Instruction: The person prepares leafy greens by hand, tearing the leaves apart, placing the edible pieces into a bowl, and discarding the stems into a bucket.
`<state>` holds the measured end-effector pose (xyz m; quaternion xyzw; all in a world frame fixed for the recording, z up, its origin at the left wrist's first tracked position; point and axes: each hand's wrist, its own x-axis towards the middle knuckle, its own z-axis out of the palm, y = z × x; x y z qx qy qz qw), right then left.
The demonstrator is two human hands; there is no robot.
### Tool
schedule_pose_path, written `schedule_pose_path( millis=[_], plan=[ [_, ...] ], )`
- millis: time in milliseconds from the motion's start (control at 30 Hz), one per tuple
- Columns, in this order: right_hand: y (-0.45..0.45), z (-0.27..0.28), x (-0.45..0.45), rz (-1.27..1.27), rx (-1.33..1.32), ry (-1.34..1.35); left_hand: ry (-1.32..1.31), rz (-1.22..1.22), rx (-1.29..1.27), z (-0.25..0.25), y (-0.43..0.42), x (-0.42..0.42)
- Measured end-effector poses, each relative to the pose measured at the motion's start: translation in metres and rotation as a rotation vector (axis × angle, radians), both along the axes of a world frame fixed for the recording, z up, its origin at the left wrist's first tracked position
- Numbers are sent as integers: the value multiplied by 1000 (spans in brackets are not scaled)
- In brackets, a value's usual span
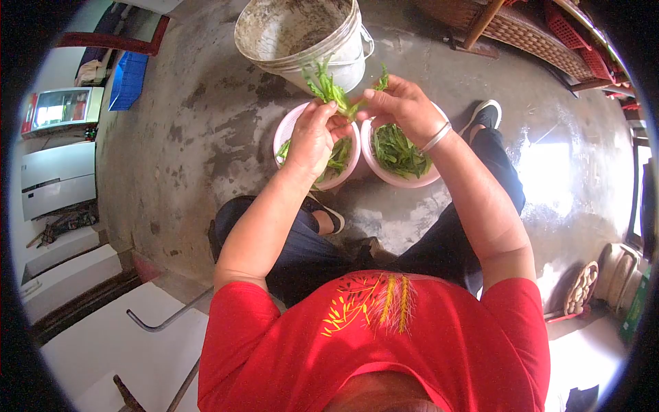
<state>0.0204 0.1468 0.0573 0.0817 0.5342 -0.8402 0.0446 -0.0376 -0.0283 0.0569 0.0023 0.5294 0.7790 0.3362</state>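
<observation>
Leafy greens (331, 89) are pinched between the thumb and fingers of my left hand (317, 129), above a pink basket (282, 129) with more greens in it. My right hand (401, 106) is beside it, its fingers closed on a small green leaf (382, 78) that sticks up over the knuckles. Below my right hand stands a second pink basket (420, 182), which holds a pile of dark green leaves (398, 152). The two baskets stand side by side on the floor.
A dirty white bucket (343, 62) stands just beyond the baskets. My shoes (486, 113) are on the concrete floor (178, 137) near the baskets. A blue crate (128, 81) is at the left, and a woven rack (528, 41) at the upper right.
</observation>
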Motion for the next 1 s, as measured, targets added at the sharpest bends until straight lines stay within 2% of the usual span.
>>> schedule_pose_path(
  millis=[133,233,300,433,467,567,667,700,767,867,1000],
  plan=[
    [0,-4,-3,-101,-204,-17,-79,45,134,-14,-7,-12],
    [7,-6,-4,-148,-80,-64,4,-16,81,-9,-11,-14],
    [6,-5,-2,-13,54,-51,73,-88,-26,1,-8,-7],
    [-1,-5,1,225,263,-67,153,-155,-37,7,-4,0],
    [-4,-9,2,135,309,-45,162,-170,-49,4,-6,0],
    [-3,-15,0,117,322,-4,163,-197,-81,8,-5,1],
    [-4,-25,-2,129,459,16,225,-220,-190,4,-4,2],
    [-5,-27,-1,127,452,18,259,-228,-240,3,-4,3],
    [-8,-22,0,123,439,21,241,-178,-182,1,-2,4],
    [-10,-18,0,55,239,-36,203,-110,-127,-1,-1,2],
    [-7,-6,2,60,183,-84,114,-45,-95,-5,-5,-2]
  ],
)
